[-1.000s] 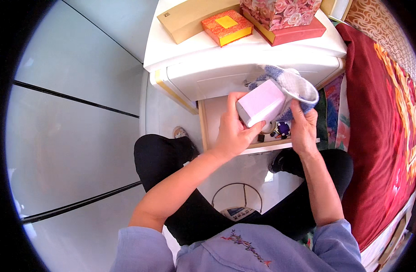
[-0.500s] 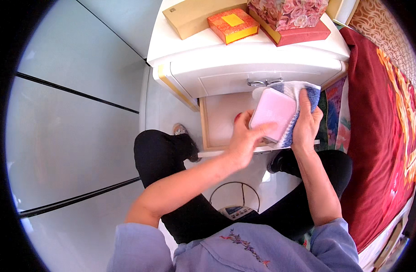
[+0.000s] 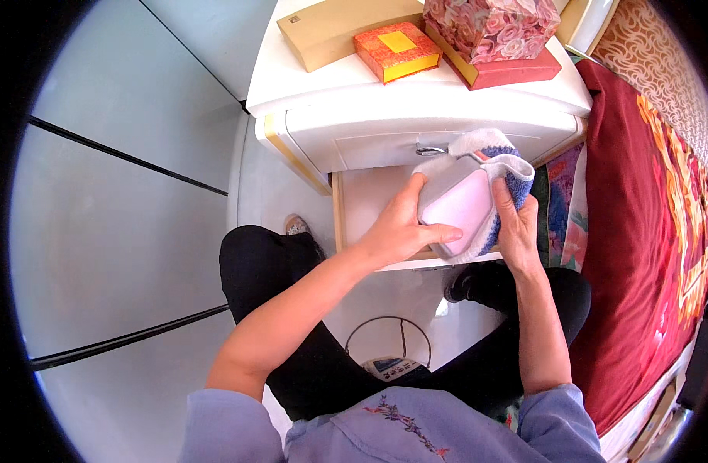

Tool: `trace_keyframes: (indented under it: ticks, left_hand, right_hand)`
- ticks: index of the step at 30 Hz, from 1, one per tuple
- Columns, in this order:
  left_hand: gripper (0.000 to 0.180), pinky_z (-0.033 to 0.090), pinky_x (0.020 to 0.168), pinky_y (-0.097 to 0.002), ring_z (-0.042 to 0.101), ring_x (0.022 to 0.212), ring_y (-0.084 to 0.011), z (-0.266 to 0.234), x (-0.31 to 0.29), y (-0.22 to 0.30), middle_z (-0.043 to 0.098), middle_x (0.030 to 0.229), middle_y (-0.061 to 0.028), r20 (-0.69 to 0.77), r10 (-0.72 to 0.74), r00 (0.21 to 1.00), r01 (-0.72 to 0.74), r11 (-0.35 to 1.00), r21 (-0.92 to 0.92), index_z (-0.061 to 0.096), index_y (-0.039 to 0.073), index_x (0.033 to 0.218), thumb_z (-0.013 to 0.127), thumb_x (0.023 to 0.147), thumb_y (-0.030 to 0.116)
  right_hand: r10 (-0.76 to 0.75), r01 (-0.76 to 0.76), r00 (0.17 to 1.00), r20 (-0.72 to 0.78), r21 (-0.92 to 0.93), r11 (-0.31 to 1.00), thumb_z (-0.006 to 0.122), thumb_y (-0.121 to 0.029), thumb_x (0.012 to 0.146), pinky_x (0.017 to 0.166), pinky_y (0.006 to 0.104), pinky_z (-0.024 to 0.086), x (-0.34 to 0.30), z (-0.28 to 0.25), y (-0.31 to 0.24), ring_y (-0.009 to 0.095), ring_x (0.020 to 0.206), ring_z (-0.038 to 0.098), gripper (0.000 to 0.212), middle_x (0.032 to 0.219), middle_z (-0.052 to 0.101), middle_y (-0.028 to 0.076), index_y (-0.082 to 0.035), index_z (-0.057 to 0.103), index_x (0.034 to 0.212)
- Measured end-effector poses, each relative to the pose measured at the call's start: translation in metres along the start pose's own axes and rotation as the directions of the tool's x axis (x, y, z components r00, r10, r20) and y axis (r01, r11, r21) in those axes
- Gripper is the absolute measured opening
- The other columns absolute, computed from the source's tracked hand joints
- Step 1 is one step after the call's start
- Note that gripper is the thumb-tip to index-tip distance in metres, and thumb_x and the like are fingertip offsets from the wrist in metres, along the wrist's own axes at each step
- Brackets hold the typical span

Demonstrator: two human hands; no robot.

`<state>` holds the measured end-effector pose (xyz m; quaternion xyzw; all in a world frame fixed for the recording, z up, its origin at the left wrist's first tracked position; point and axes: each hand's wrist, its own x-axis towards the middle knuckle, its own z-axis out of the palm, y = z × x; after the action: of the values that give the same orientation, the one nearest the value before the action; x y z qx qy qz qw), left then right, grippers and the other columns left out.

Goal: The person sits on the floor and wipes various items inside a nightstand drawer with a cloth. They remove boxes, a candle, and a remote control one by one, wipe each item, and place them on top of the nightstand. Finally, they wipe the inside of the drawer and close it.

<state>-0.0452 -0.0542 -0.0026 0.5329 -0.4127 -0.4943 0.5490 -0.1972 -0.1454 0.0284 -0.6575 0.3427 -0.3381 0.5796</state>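
A pink-and-grey box [image 3: 464, 207], above the open drawer [image 3: 359, 202], has tilted, baring grey at ten o'clock; its handling seemingly continues. The left hand [image 3: 406, 225] clamps it; at three o'clock, the right hand [image 3: 517, 225] pinches a blue-and-white cloth [image 3: 518, 185].

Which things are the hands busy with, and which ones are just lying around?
Busy with:
- pink-and-grey box, in the left hand
- blue-and-white cloth, in the right hand
- perhaps the open drawer beneath them

Just lying around:
- tan box
- orange-and-yellow box
- rose-patterned box
- flat red box
- dark red bedding
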Motion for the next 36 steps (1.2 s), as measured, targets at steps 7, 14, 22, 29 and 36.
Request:
trace_keyframes:
  ticks: [7, 14, 22, 29, 36]
  left_hand:
    - [0.059, 0.045, 0.077, -0.034, 0.059, 0.088, -0.0261, -0.013, 0.002, -0.01, 0.058, 0.095, -0.0199, 0.096, 0.133, 0.987, -0.152, 0.958, 0.242, 0.042, -0.001, 0.105, 0.078, 0.064, 0.021]
    - [0.056, 0.045, 0.078, -0.0292, 0.053, 0.091, -0.0136, -0.01, 0.003, 0.007, 0.055, 0.095, -0.0089, 0.053, 0.156, 0.986, -0.165, 0.957, 0.239, 0.047, 0.001, 0.103, 0.081, 0.061, 0.018]
    - [0.047, 0.046, 0.076, -0.03, 0.06, 0.086, -0.02, -0.015, 0.01, 0.008, 0.061, 0.097, -0.0142, -0.18, 0.241, 0.954, -0.092, 0.802, 0.59, 0.059, 0.0, 0.095, 0.079, 0.056, 0.017]
    - [0.039, 0.042, 0.088, -0.0318, 0.055, 0.103, -0.0229, -0.003, 0.009, -0.008, 0.059, 0.104, -0.0119, -0.171, 0.386, 0.907, -0.326, 0.897, 0.297, 0.064, -0.001, 0.093, 0.075, 0.056, 0.006]
    - [0.039, 0.04, 0.076, -0.0257, 0.053, 0.084, -0.0141, -0.006, 0.006, 0.001, 0.052, 0.086, -0.004, -0.076, 0.29, 0.954, -0.273, 0.945, 0.18, 0.064, -0.002, 0.094, 0.076, 0.06, 0.011]
  right_hand:
    - [0.305, -0.298, 0.952, 0.003, 0.216, 0.93, 0.056, -0.029, 0.089, 0.056, 0.0251, 0.046, 0.017, 0.001, 0.012, 0.008, 0.061, 0.054, 0.026, 0.074, 0.058, 0.001, -0.004, 0.059, 0.086]
    - [0.43, -0.32, 0.888, -0.162, 0.454, 0.832, 0.059, -0.027, 0.087, 0.059, 0.0275, 0.049, 0.025, -0.008, 0.009, 0.013, 0.065, 0.059, 0.026, 0.078, 0.061, 0.004, -0.002, 0.058, 0.091]
    - [0.128, -0.057, 0.967, -0.221, 0.302, 0.952, 0.061, -0.028, 0.085, 0.073, 0.0302, 0.047, 0.004, -0.014, 0.006, 0.017, 0.083, 0.057, 0.035, 0.1, 0.055, 0.009, -0.002, 0.051, 0.106]
    - [0.065, -0.064, 0.993, 0.094, -0.017, 0.998, 0.055, -0.023, 0.089, 0.072, 0.024, 0.041, -0.001, 0.033, 0.01, 0.01, 0.08, 0.049, 0.025, 0.09, 0.058, 0.006, 0.001, 0.06, 0.097]
    - [0.316, -0.288, 0.946, -0.073, 0.258, 0.922, 0.058, -0.023, 0.088, 0.054, 0.0247, 0.042, 0.012, 0.015, 0.024, 0.007, 0.062, 0.052, 0.025, 0.072, 0.06, 0.001, 0.0, 0.063, 0.083]
